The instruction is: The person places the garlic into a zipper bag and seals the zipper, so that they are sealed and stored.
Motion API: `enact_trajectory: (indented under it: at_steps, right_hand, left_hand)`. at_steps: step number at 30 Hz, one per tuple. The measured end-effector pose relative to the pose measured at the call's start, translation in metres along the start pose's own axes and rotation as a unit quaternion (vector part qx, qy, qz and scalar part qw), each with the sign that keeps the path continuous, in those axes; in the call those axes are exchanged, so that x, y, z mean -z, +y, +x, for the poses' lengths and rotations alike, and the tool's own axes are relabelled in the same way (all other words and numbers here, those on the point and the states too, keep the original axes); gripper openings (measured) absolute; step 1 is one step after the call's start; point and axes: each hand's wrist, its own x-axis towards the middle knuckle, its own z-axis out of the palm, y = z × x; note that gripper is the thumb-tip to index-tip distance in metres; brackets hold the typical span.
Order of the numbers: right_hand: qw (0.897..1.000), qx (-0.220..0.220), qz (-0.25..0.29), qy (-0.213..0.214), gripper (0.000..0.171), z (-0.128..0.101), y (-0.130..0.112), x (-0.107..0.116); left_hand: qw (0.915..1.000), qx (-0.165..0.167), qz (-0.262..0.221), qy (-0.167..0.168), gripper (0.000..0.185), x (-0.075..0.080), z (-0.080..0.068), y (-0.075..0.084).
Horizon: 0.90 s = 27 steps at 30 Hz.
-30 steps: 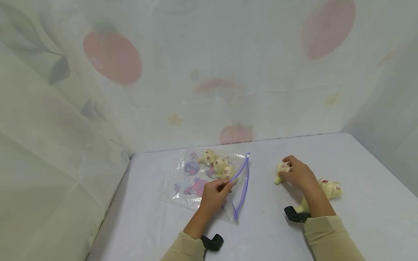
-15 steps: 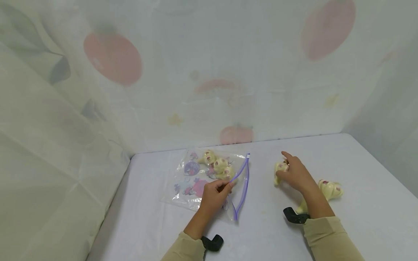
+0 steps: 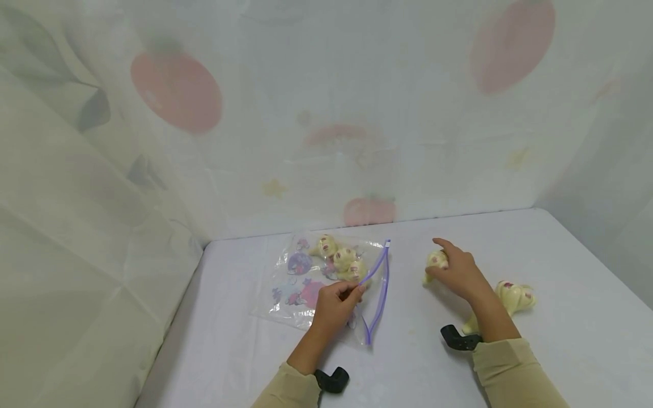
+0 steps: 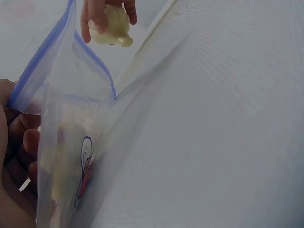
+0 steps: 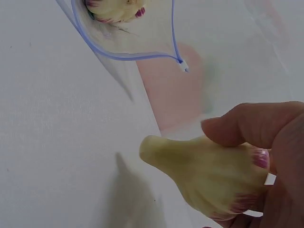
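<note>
A clear zip bag (image 3: 306, 283) with cartoon prints and a purple zip strip (image 3: 380, 283) lies on the white table (image 3: 408, 362). My left hand (image 3: 336, 300) pinches the upper edge of its mouth and holds it open (image 4: 61, 85). Several cream toy figures (image 3: 343, 259) lie inside the bag (image 5: 116, 9). My right hand (image 3: 456, 272) grips one cream toy figure (image 3: 435, 262) with pink marks, lifted just above the table right of the bag mouth (image 5: 209, 175) (image 4: 110, 26). Another cream figure (image 3: 515, 297) lies on the table behind my right wrist.
Fabric walls with red fruit prints (image 3: 176, 90) close in the table at the back and both sides. Black wrist mounts (image 3: 331, 378) (image 3: 459, 337) sit under both tan sleeves. The table's left edge (image 3: 168, 340) drops off near the bag.
My right hand has lifted the cream figure and moved it a little left, toward the bag mouth. The left hand and the bag have stayed in place.
</note>
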Motion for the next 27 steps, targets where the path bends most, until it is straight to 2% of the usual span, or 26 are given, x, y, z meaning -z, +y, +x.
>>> enact_trajectory:
  at_steps: [7, 14, 18, 27]
  right_hand:
    - [1.000, 0.008, -0.001, 0.005, 0.092, -0.001, -0.004, -0.004]
    - [1.000, 0.007, 0.015, -0.003, 0.071, -0.001, -0.007, -0.007]
    - [1.000, 0.012, 0.024, 0.001, 0.066, -0.002, -0.009, -0.007]
    - [0.996, 0.082, 0.033, 0.021, 0.048, -0.001, -0.007, -0.012]
  left_hand:
    - [1.0000, 0.005, -0.002, -0.004, 0.015, 0.001, -0.001, 0.003]
    - [1.0000, 0.001, 0.001, -0.003, 0.014, 0.001, -0.001, 0.003]
    - [1.0000, -0.002, 0.003, -0.005, 0.015, 0.001, -0.001, 0.002]
    - [1.0000, 0.000, 0.002, -0.005, 0.016, 0.001, 0.001, 0.000]
